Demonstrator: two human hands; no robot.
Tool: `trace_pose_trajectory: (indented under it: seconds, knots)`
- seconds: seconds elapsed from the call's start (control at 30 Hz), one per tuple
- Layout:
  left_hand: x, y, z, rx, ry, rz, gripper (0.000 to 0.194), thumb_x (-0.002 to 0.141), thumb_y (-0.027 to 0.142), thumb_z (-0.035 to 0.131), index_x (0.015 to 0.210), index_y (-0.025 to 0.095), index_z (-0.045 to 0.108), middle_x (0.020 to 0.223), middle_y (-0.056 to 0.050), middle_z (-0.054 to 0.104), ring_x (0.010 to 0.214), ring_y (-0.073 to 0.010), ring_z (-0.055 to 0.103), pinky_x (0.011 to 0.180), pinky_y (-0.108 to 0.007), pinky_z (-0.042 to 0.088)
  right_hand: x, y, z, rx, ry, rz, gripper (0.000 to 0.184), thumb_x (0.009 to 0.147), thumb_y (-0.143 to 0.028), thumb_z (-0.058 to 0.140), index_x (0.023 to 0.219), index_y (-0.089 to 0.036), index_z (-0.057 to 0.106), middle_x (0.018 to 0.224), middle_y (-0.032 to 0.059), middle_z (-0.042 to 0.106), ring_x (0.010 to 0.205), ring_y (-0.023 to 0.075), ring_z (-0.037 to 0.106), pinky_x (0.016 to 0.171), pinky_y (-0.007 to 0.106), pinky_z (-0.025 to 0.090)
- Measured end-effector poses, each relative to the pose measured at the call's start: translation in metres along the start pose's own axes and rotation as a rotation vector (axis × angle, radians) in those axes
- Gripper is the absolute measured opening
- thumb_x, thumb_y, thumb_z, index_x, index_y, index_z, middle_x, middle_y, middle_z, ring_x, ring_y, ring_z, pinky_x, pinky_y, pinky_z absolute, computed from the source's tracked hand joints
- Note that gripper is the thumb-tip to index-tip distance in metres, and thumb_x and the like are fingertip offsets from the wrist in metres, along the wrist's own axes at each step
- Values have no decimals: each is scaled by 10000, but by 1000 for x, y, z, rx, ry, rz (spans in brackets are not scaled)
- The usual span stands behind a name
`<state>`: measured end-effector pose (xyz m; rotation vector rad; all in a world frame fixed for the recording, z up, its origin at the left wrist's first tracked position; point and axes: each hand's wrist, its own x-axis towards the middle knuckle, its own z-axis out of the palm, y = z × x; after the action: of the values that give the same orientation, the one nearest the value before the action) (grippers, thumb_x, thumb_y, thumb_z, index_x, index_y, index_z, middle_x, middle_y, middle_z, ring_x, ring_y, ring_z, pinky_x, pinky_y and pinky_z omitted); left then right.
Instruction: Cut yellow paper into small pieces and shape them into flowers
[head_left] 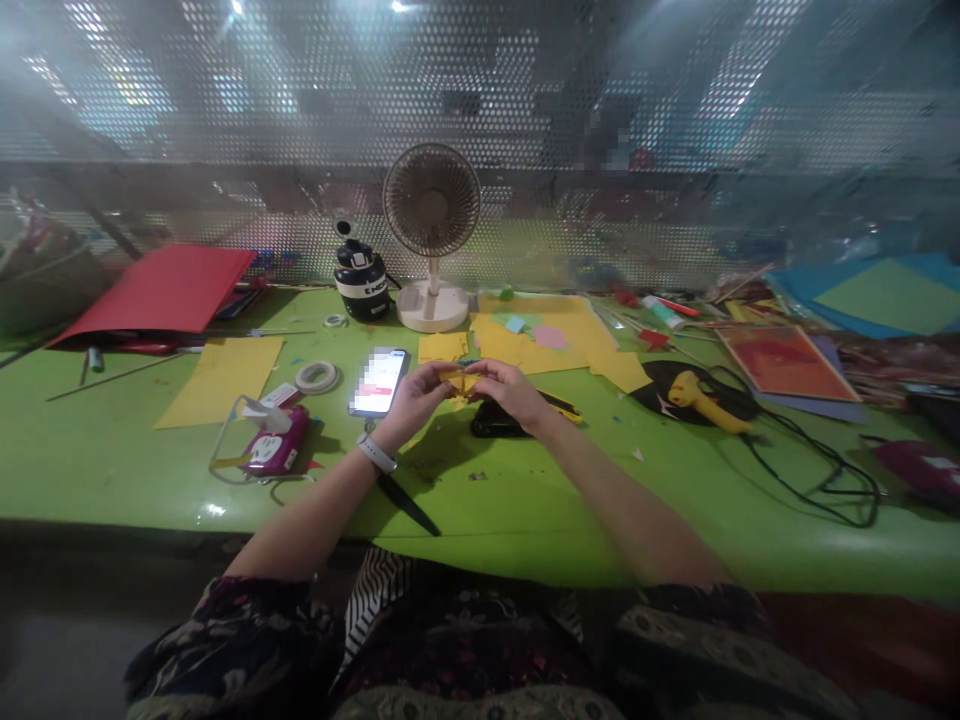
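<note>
In the head view, my left hand (418, 395) and my right hand (512, 394) meet over the middle of the green table. Between their pinched fingertips is a small folded piece of yellow paper (460, 382); the fingers partly cover it. A black object (495, 421), perhaps a stapler, lies under my right hand, with a yellow-and-black tool (562, 407) beside it. A lit phone (379, 382) rests just left of my left hand. Near my left wrist lies a dark, slim, blade-like object (409, 505).
A fan (433, 220) and a black bottle (362, 282) stand at the back. Left are a tape roll (316, 377), a purple power strip (277, 450) and a red folder (161, 290). Yellow paper sheets (517, 350) lie behind my hands. A yellow glue gun (709, 402) with looping cable sits right.
</note>
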<state>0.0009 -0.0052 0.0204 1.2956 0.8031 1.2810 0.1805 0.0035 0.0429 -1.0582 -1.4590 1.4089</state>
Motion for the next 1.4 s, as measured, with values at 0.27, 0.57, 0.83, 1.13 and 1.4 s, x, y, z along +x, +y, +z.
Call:
trace_pose_trajectory:
  seconds: [0.27, 0.57, 0.83, 1.13, 1.4]
  knots:
    - [-1, 4, 0, -123, 51, -117, 338, 713, 233, 775, 1030, 161, 684, 903, -35, 723, 755, -113, 649, 764, -284, 534, -3, 7, 2, -199, 47, -217, 466, 800, -281, 615, 1248, -181, 539, 1007, 47, 663, 825, 151, 636, 812, 322, 528]
    - [-3, 6, 4, -254, 89, -196, 358, 662, 225, 813, 991, 176, 683, 861, -10, 715, 770, -110, 668, 777, -264, 540, -9, 7, 6, -639, 232, -558, 170, 859, -241, 555, 1027, -224, 581, 1045, 104, 631, 1017, 266, 588, 938, 438, 478]
    - [-2, 1, 0, -353, 53, -209, 355, 678, 206, 809, 1010, 185, 687, 942, -22, 722, 802, -107, 669, 836, -271, 540, -10, 3, 6, -521, 193, -552, 117, 897, -261, 542, 1003, -240, 585, 1051, 68, 637, 992, 224, 612, 918, 388, 500]
    - [-2, 3, 0, -230, 56, -125, 377, 701, 234, 792, 1062, 194, 689, 964, -27, 724, 830, -123, 666, 862, -297, 527, -11, 1, 7, -393, 187, -517, 113, 875, -316, 595, 955, -242, 625, 1037, 52, 651, 1000, 215, 614, 941, 388, 496]
    - [-5, 5, 2, -20, 59, 32, 404, 753, 302, 761, 1134, 190, 686, 843, -31, 729, 760, -138, 665, 769, -305, 554, -11, -1, 6, -392, 181, -492, 113, 871, -306, 583, 945, -235, 631, 1015, 50, 655, 986, 208, 627, 928, 373, 507]
